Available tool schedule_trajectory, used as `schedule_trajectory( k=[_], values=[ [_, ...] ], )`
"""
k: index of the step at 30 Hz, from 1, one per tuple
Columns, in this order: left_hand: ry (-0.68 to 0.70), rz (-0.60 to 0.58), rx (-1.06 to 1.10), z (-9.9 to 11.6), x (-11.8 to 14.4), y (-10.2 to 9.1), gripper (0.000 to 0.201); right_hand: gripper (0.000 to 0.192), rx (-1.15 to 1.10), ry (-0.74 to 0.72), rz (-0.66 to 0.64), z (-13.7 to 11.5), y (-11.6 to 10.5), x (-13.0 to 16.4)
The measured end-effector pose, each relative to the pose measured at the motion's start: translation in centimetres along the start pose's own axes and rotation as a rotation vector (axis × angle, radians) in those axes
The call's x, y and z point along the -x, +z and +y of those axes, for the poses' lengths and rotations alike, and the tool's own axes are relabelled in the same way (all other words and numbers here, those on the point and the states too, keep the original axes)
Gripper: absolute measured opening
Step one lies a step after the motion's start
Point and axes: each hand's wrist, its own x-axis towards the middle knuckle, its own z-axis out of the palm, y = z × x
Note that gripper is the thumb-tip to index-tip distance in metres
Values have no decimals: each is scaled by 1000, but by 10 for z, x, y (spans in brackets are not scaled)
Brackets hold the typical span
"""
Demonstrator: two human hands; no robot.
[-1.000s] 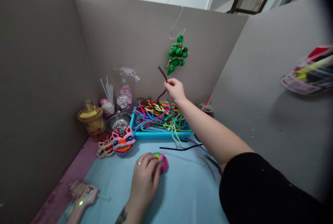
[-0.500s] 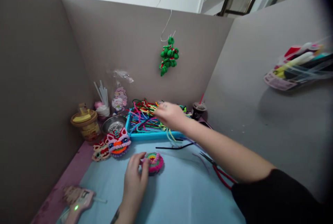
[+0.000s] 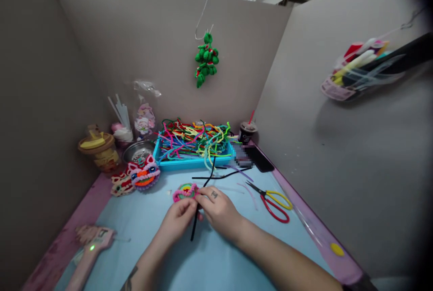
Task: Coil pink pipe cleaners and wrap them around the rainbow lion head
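Low over the blue mat [image 3: 216,259], my left hand [image 3: 176,219] pinches a round pipe-cleaner piece [image 3: 186,190] with a pink rim and rainbow-coloured rings. My right hand [image 3: 220,209] is beside it, fingers closed on a black pipe cleaner [image 3: 194,228]. That strip runs past both hands, one end pointing toward me and the other toward the tray. The fingers partly hide the strip and the right edge of the round piece. Other dark pipe cleaners [image 3: 233,173] lie on the mat beyond the hands. Red-and-yellow-handled scissors [image 3: 270,200] rest to the right, blades apart.
A blue tray [image 3: 186,164] of mixed pipe cleaners stands at the back. Two lion-head pieces [image 3: 145,174], a metal bowl [image 3: 135,152] and a lidded tub [image 3: 101,155] are at the left. A glue gun [image 3: 98,239] with a lit green light lies front left. A phone [image 3: 260,159] lies back right.
My right hand has come back from the tray to my left hand, now with a black pipe cleaner. The left hand has gripped the round piece. The camera view has shifted.
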Motion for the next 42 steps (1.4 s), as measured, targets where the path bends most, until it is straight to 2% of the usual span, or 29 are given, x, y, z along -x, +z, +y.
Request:
schedule_trajectory(
  k=[2, 4, 6, 8, 10, 12, 14, 16, 18, 19, 21, 22, 25, 26, 28, 31, 38, 42],
  values=[
    [-2, -26, 24, 2, 2, -1, 52, 18, 50, -19, -11, -4, -1, 5],
    [-31, -100, 64, 2, 4, -3, 50, 17, 106, -41, -2, -6, -6, 7],
    [-45, -159, 113, 1, 5, -5, 51, 19, 163, -92, 35, -6, -20, 4],
    [-25, -132, 186, 1, 7, -6, 51, 23, 222, -188, 99, -3, -38, -10],
    [12, -25, 274, 1, 6, -7, 51, 26, 273, -249, 186, 5, -56, -38],
    [26, 92, 324, 2, 4, -7, 52, 28, 291, -243, 228, 19, -65, -79],
    [17, 176, 308, 4, 2, -8, 52, 32, 297, -160, 148, 36, -61, -128],
    [4, 217, 263, 7, 1, -9, 52, 33, 281, -8, 31, 52, -48, -172],
    [12, 236, 224, 9, 2, -12, 52, 39, 229, 148, -52, 63, -34, -198],
    [21, 244, 208, 10, 2, -13, 52, 41, 203, 180, -88, 67, -30, -201],
    [49, 278, 176, 11, 2, -14, 49, 34, 185, 221, -177, 72, -28, -187],
    [61, 306, 153, 11, 2, -13, 46, 32, 199, 243, -272, 73, -30, -172],
    [77, 371, 53, 7, 0, -7, 39, 23, 408, 413, -741, 82, -37, -113],
    [85, 373, 10, 5, -1, -4, 36, 21, 449, 462, -801, 86, -38, -95],
    [110, 350, -85, 0, -2, 2, 31, 24, 498, 512, -836, 98, -38, -66],
    [182, 301, -235, -6, -1, 6, 25, 27, 539, 526, -825, 112, -29, -47],
    [322, 281, -484, -11, 4, -2, 21, 28, 508, 495, -844, 115, -3, -41],
    [339, 266, -530, -13, 3, -2, 22, 28, 467, 501, -826, 116, -3, -40]
  ],
)
